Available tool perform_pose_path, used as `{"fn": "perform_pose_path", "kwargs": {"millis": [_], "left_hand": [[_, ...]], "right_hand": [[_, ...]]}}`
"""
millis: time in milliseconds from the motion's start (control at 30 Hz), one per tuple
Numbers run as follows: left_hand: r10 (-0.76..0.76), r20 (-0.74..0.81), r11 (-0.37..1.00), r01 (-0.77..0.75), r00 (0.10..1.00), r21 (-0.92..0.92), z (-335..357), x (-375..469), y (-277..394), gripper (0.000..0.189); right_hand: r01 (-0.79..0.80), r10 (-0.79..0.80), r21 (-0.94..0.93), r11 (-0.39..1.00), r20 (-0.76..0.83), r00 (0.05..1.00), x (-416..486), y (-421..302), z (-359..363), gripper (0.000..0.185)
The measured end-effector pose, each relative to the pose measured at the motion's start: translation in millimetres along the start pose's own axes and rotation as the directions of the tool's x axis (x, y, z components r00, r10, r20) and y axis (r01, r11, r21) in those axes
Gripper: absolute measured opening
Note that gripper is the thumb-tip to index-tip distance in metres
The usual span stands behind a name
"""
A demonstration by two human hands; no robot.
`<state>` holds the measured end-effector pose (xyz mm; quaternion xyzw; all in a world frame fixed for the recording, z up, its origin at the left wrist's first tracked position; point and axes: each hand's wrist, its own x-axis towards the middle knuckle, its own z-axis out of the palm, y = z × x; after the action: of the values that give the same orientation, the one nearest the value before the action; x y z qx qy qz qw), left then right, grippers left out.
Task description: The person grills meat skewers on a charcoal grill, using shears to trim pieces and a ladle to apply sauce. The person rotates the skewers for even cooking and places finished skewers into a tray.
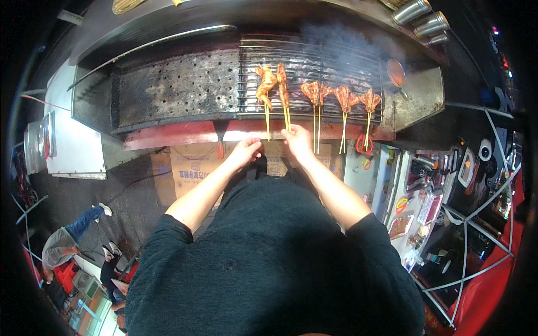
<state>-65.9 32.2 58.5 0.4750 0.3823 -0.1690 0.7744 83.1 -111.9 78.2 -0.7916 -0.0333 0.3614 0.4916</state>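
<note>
Skewered meat lies on a wire grill grate (pixel 339 67) over glowing coals. My right hand (pixel 299 142) grips the bamboo sticks of a narrow browned meat skewer (pixel 283 86). Just left of it is a skewered chicken wing (pixel 266 84), its sticks jutting over the grill's front edge. My left hand (pixel 248 150) is beside those stick ends, apart from them, with fingers curled and nothing visible in them. Further right lie fanned-out meat skewers: a pair (pixel 315 92), one in the middle (pixel 345 98) and one at the end (pixel 370 101).
Smoke rises over the grate's right half. A perforated metal plate (pixel 180 86) fills the grill's left side. A long metal rod (pixel 151 42) lies along the back. A small strainer or ladle (pixel 396 73) rests at right. Red-handled scissors (pixel 364 145) hang in front. People (pixel 63 248) are behind at left.
</note>
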Motion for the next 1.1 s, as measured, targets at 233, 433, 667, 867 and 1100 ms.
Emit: {"fn": "perform_pose_path", "kwargs": {"millis": [233, 433, 667, 867, 1100], "left_hand": [[0.031, 0.012, 0.999, -0.032, 0.999, 0.021, 5.5, 8.3, 10.7, 0.029], [0.021, 0.045, 0.998, -0.023, 0.999, 0.052, 12.0, 6.7, 3.9, 0.031], [-0.029, -0.016, 0.998, 0.030, 0.999, 0.058, -12.6, -7.3, -21.5, 0.035], [-0.133, -0.028, 0.982, 0.135, 0.991, 0.132, -22.7, -13.9, -38.9, 0.029], [-0.061, -0.050, 0.990, 0.067, 0.997, 0.125, -24.4, -10.0, -34.2, 0.028]], "right_hand": [[-0.138, 0.118, 0.154, 0.978, 0.130, 0.984, -0.2, -2.1, 2.4, 0.012], [-0.104, 0.100, 0.214, 0.971, 0.028, 0.995, 2.3, -7.1, 6.5, 0.007], [0.151, -0.413, -0.758, 0.635, -0.168, 0.895, -42.5, -21.3, -60.6, 0.061], [-0.056, -0.174, -0.721, 0.691, -0.242, 0.955, -28.9, -13.2, -67.3, 0.064], [0.116, -0.404, -0.842, 0.527, -0.128, 0.906, -22.7, -62.5, -115.0, 0.020]]}}
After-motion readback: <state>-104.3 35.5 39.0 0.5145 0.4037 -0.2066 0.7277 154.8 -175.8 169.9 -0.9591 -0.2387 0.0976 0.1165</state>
